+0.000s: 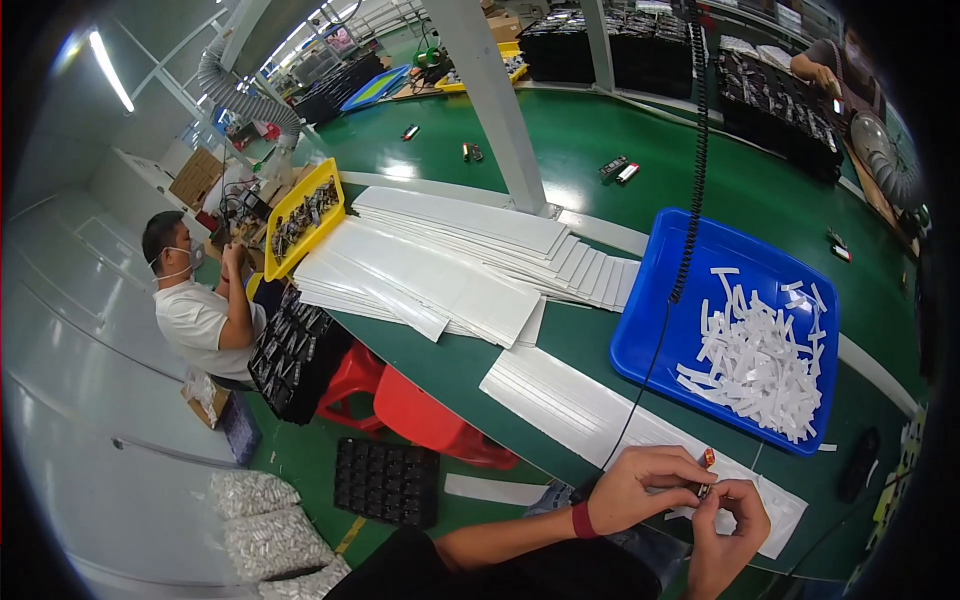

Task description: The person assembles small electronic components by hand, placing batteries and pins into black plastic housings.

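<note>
My left hand (640, 488), with a dark red band at the wrist, pinches a small part (709, 458) with an orange-red end and a dark, metallic lower section. My right hand (733, 522) closes on the same part from the other side, fingertips meeting those of the left. Fingers hide most of the part, so its kind cannot be told. Both hands are above a white sheet marked with long strips (575, 400) on the green table. Beyond them a blue tray (640, 355) holds a heap of short white strips (760, 365).
Stacked white sheets (430, 265) fan across the table beside a yellow tray of small parts (300, 222). A black coiled cable (693, 150) hangs over the blue tray. Small devices (628, 172) lie on the green surface beyond a grey post (490, 100). A masked co-worker (205, 310) sits left, near red stools (430, 415).
</note>
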### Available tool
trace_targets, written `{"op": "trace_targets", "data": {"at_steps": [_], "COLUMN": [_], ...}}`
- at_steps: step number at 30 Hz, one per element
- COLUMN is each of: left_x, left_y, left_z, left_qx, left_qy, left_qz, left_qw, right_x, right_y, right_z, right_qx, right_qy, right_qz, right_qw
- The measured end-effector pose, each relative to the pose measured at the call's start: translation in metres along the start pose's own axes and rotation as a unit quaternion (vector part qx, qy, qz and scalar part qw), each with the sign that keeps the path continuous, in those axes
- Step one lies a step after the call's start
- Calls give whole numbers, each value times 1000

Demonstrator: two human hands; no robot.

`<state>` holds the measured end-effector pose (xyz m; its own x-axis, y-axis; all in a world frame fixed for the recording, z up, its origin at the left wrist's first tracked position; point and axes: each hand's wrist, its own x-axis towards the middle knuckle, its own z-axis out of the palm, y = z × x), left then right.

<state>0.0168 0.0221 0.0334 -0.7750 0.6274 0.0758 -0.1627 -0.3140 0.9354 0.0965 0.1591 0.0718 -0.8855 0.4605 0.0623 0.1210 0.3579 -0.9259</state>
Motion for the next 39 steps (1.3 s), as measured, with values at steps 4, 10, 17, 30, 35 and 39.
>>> {"op": "trace_targets", "data": {"at_steps": [4,10,17,30,35,39], "left_x": [-4,1,1,-3,-4,-7], "left_y": [-3,-6,-6,-15,-12,-6], "left_z": [-2,-3,-11,-17,-3,-5], "left_qx": [-57,-111,-116,-192,-132,-58], "left_qy": [47,45,48,-53,17,13], "left_qz": [-15,29,49,35,62,25], "left_qw": [997,992,991,979,989,998], "right_x": [13,66,93,4,-1,3], "right_y": [14,21,27,13,8,8], "right_z": [-2,-46,-35,-14,1,2], "right_qx": [61,-54,-313,156,-29,-124], "right_qy": [-11,148,171,-165,1,59], "right_qz": [4,-66,-205,76,-88,-260], "right_qw": [998,985,912,971,996,956]}}
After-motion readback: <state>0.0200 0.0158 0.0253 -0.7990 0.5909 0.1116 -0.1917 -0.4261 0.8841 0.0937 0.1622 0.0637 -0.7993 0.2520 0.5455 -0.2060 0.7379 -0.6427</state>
